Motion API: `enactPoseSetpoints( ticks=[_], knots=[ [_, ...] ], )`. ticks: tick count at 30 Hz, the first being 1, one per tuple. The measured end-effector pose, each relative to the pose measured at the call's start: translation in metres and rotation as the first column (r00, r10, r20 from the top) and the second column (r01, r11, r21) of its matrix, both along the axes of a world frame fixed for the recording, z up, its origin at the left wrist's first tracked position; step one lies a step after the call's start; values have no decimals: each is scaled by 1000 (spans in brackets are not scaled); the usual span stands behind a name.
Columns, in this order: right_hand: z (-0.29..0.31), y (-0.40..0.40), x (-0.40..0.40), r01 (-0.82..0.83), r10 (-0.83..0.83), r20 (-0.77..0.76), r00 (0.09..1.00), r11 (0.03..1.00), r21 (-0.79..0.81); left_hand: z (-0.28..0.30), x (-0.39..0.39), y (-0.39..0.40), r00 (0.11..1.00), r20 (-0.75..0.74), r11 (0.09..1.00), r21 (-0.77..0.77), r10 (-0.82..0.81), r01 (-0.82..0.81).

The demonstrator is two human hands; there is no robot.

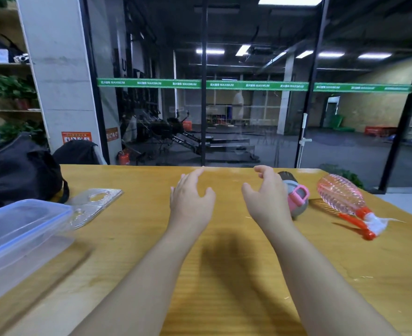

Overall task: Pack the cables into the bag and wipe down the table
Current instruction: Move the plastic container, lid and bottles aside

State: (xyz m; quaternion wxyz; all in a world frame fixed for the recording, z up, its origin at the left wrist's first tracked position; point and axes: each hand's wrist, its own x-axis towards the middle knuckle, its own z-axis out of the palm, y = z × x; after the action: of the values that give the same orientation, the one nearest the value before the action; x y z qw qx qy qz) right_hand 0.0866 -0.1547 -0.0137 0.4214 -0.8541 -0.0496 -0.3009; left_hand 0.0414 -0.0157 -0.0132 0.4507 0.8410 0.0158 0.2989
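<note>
Both my arms reach forward over the yellow wooden table (224, 275). My left hand (190, 197) hovers near the table's middle with relaxed fingers and holds nothing. My right hand (265, 195) is held beside it, fingers loosely curved, also holding nothing. A black bag (18, 173) stands on the table's far left corner. No cables and no cloth are in view.
A clear plastic box with a blue-rimmed lid (18, 236) lies at the near left, with a transparent ribbed plastic piece (93, 204) behind it. A grey and pink bottle (297, 197) lies just right of my right hand. A pink spray bottle (345, 202) lies further right. Glass wall beyond.
</note>
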Motion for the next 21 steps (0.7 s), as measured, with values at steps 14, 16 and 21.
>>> enactPoseSetpoints(
  ticks=[14, 16, 21],
  knots=[
    [-4, -58, 61, 253, -385, -223, 895, 853, -456, -33, 11, 30, 995, -84, 989, -144, -49, 37],
    [-4, -59, 64, 299, -460, -217, 861, 802, -516, -32, 11, 32, 995, -92, 988, -154, -38, 24],
    [-5, -69, 67, 300, -468, -343, 814, 845, -442, -31, 14, 34, 996, -84, 978, -208, -35, 16]
  ],
)
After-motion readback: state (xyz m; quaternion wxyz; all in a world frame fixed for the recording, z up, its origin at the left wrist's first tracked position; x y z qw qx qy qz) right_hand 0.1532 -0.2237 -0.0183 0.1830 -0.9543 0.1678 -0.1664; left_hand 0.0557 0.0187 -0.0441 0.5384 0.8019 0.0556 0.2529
